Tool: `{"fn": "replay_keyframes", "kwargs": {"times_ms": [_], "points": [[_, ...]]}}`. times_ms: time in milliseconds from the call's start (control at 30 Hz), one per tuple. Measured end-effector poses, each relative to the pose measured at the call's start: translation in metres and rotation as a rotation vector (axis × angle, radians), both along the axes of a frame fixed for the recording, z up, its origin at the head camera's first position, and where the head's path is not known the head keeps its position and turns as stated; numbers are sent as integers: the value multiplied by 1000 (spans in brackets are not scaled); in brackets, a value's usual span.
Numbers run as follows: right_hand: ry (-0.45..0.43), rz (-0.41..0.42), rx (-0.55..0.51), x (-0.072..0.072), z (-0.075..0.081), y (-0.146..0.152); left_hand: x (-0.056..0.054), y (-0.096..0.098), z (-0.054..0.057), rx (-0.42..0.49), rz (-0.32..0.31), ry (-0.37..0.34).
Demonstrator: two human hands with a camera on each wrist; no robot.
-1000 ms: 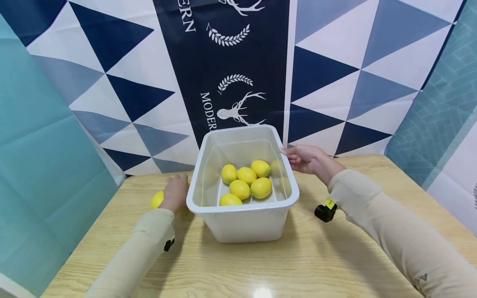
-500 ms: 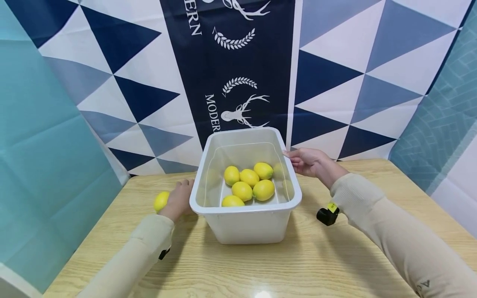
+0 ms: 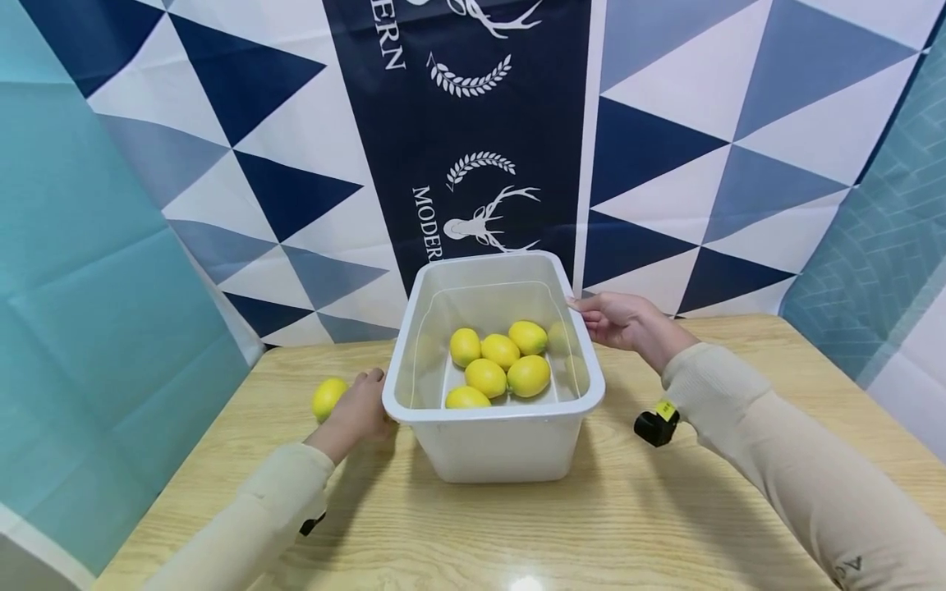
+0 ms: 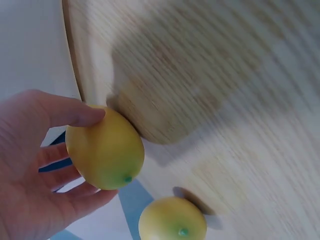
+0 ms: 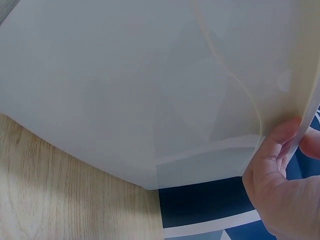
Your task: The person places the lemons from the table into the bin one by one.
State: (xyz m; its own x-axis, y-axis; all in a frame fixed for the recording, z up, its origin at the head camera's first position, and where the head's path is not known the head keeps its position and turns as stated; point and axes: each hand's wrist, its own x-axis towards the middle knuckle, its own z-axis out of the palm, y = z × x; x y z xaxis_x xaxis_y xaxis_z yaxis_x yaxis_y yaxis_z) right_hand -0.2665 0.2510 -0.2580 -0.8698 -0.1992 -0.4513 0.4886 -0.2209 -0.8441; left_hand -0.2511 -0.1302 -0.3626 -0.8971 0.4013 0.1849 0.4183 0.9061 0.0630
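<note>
My left hand (image 3: 364, 406) is beside the left wall of a white plastic bin (image 3: 502, 451). In the left wrist view its thumb and fingers curl round a yellow lemon (image 4: 107, 152) with a green tip; in the head view the hand hides this fruit. Another lemon (image 3: 328, 399) lies on the table just left of the hand. With thumb and fingers my right hand (image 3: 624, 326) pinches the bin's right rim near the back, thumb outside the lip in the right wrist view. Several lemons (image 3: 485, 377) rest on the bin floor.
The bin stands on a light wooden table (image 3: 473, 533) close to a patterned cloth backdrop (image 3: 296, 164). Teal cloth (image 3: 111, 312) hangs along the left side. A black wrist camera (image 3: 656, 427) hangs under the right sleeve.
My left hand has come slightly nearer to me, showing more of the loose lemon. My right hand keeps its hold on the rim. The head view has shifted a little.
</note>
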Motion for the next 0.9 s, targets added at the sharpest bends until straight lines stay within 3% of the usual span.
{"fn": "replay_keyframes", "kwargs": {"times_ms": [167,467,767,900], "points": [[-6,-1,-3,0,0,-1,10,-9,-3,28,-91,25],[-1,-2,9,-1,1,0,28,-18,-2,16,-166,14],[-3,1,-3,-1,0,1,37,-25,1,-35,-240,-77],[-4,-4,-3,-1,0,1,40,-26,3,-86,-236,-120]]}}
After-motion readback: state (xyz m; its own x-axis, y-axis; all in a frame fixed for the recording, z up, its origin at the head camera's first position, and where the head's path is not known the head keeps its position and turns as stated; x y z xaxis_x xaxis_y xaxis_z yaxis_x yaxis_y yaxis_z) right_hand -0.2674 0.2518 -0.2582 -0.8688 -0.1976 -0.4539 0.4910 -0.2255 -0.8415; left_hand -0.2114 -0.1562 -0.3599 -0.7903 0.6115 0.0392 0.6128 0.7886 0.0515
